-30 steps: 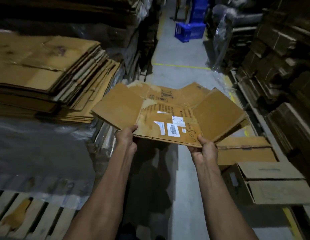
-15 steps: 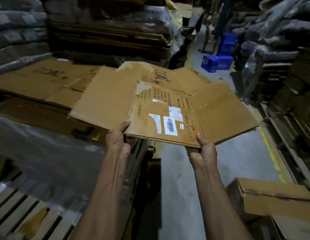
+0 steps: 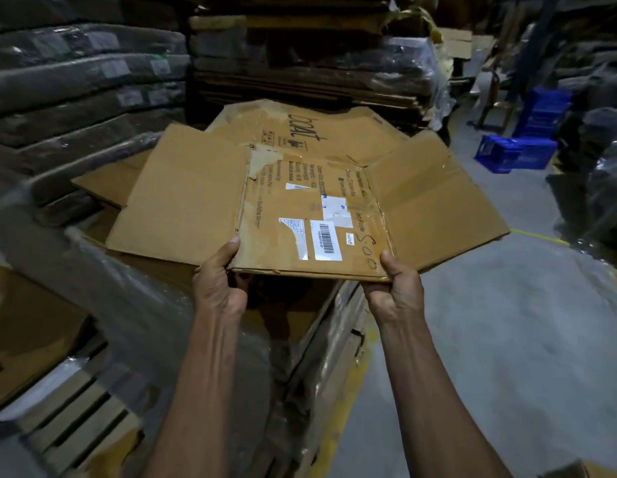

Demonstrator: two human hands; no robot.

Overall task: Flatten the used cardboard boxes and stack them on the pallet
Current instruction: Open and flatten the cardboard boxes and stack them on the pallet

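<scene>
Flattened box (image 3: 300, 208) held level over stack of flat cardboard (image 3: 103, 182); left hand (image 3: 219, 281) & right hand (image 3: 393, 288) each pinch its near edge, w/ thumbs on top, prob. to lay it flat.

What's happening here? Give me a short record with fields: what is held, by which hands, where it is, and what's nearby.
held: flattened cardboard box, flaps spread, barcode label up
left hand: grips the near edge, thumb on top
right hand: grips the near edge, thumb on top
position: held over the stack of flattened cardboard, not yet laid down
nearby: blue crates on the floor to the right; plastic-wrapped bundles behind the stack
</scene>
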